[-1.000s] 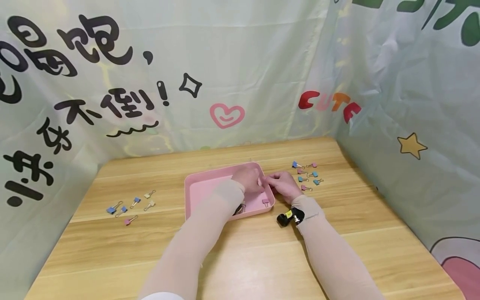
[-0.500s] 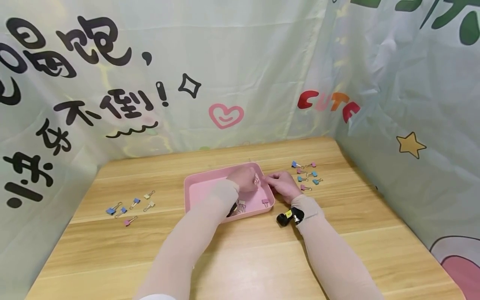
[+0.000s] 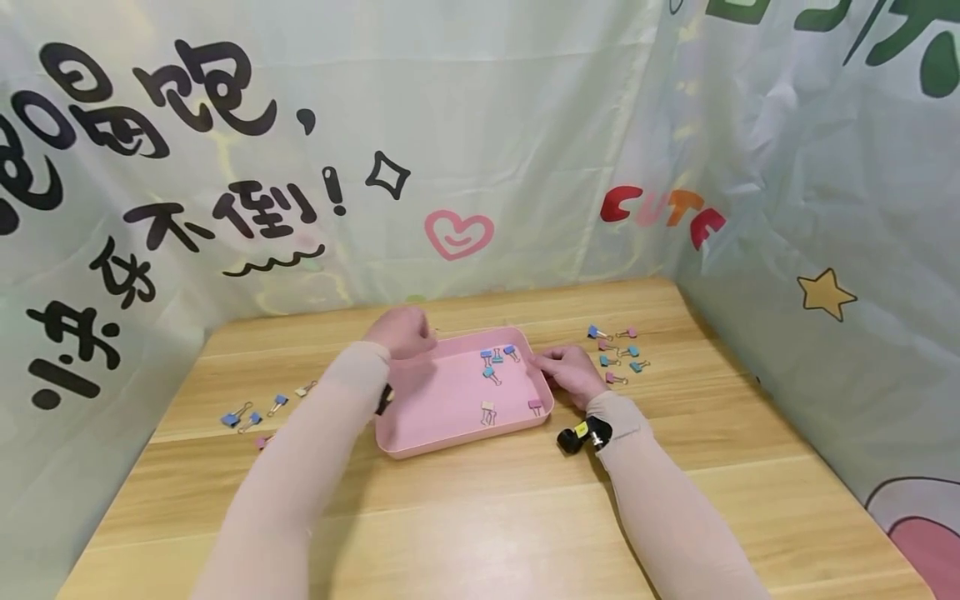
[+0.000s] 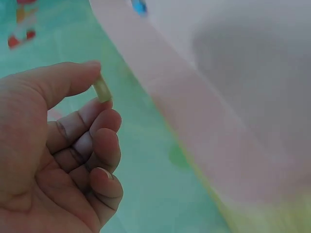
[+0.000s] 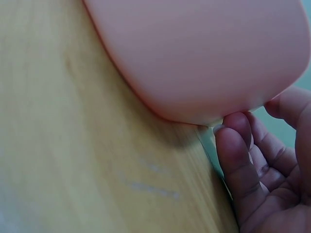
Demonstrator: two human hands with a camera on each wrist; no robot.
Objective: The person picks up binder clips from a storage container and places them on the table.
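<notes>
Yellow clip (image 4: 102, 91), likely light, stiff, best held by its body: upper left, my left hand (image 4: 63, 145) is pinching it; right of centre, my right hand (image 3: 572, 373) is gripping the pink tray (image 3: 442, 400).

In the head view, the left hand (image 3: 401, 332) hides its own fingertips; the left wrist view shows just one end of a yellowish clip (image 4: 102, 90) in them, its wires out of sight. The left sleeve (image 3: 300, 450) covers part of a pink clip (image 3: 262, 442). A blue clip (image 4: 139, 6) is blurred near the top edge. In the right wrist view, the tray (image 5: 209, 58) is cut off above, and faint marks (image 5: 151, 184) are unreadable
</notes>
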